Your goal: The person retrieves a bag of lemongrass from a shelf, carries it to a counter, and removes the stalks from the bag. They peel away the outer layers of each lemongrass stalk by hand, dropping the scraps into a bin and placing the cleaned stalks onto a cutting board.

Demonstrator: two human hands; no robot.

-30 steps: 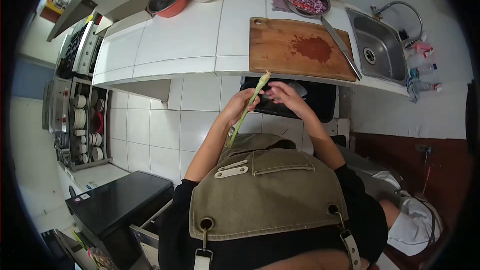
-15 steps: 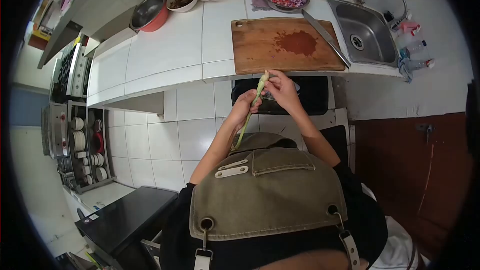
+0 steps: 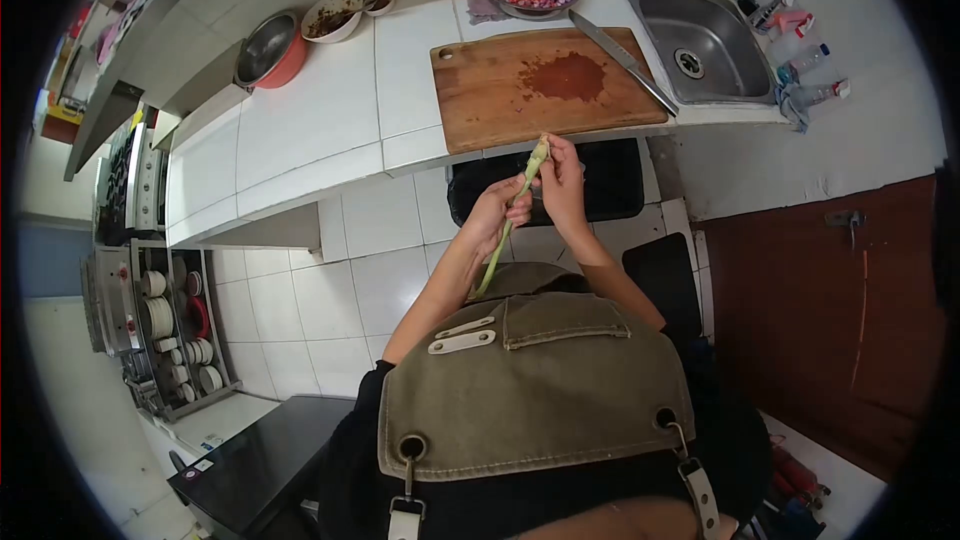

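Observation:
A pale green lemongrass stalk (image 3: 533, 164) slants up between my hands, just in front of the counter edge. My left hand (image 3: 496, 212) is wrapped around its middle, and the thin end trails down toward my apron. With fingertips closed, my right hand (image 3: 563, 183) pinches the thick pale base at the top. Above them on the counter lies a wooden cutting board (image 3: 478, 90) with a wet reddish patch. A large knife (image 3: 622, 60) rests diagonally across the board's right side. Below the hands, under the counter edge, sits a black bin (image 3: 622, 198), partly hidden by my right arm.
Behind the board stands a metal bowl (image 3: 528, 12) of chopped purple onion. A steel sink (image 3: 725, 82) is at right, with plastic bottles (image 3: 805, 60) beside it. Further left are a red bowl (image 3: 287, 64) and a white bowl (image 3: 343, 32). A dish rack (image 3: 175, 325) stands at far left.
The view has shifted, so the counter sits further left and slightly higher on the right. My right fingers have shifted a little at the stalk's base; both hands still hold it.

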